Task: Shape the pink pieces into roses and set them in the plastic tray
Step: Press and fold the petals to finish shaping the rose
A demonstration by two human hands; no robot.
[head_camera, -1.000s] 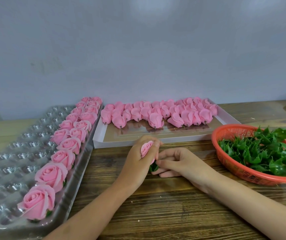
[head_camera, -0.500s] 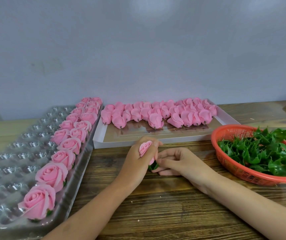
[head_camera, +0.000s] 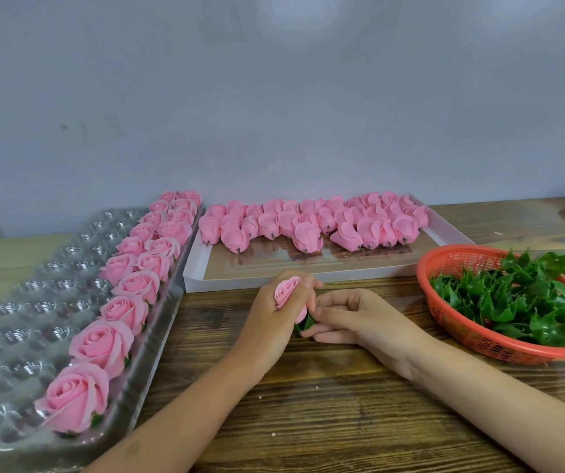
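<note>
My left hand (head_camera: 276, 322) grips a pink rose bud (head_camera: 286, 291) with its fingers curled round it, the bud's top showing above the fist. A green leaf base (head_camera: 305, 324) sits under the bud. My right hand (head_camera: 352, 319) pinches that leaf base from the right, resting on the table. The clear plastic tray (head_camera: 28, 302) lies at the left, with several finished pink roses (head_camera: 101, 343) along its right side. Several unshaped pink pieces (head_camera: 308, 223) lie in a white cardboard tray (head_camera: 342, 276) behind my hands.
An orange plastic basket (head_camera: 451, 261) full of green leaf bases (head_camera: 513, 295) stands at the right. The wooden table (head_camera: 342, 421) runs to a grey wall behind. Many cells of the clear tray hold nothing.
Both hands stay close together on the bud and leaf base, shifting only slightly. Nothing else has moved.
</note>
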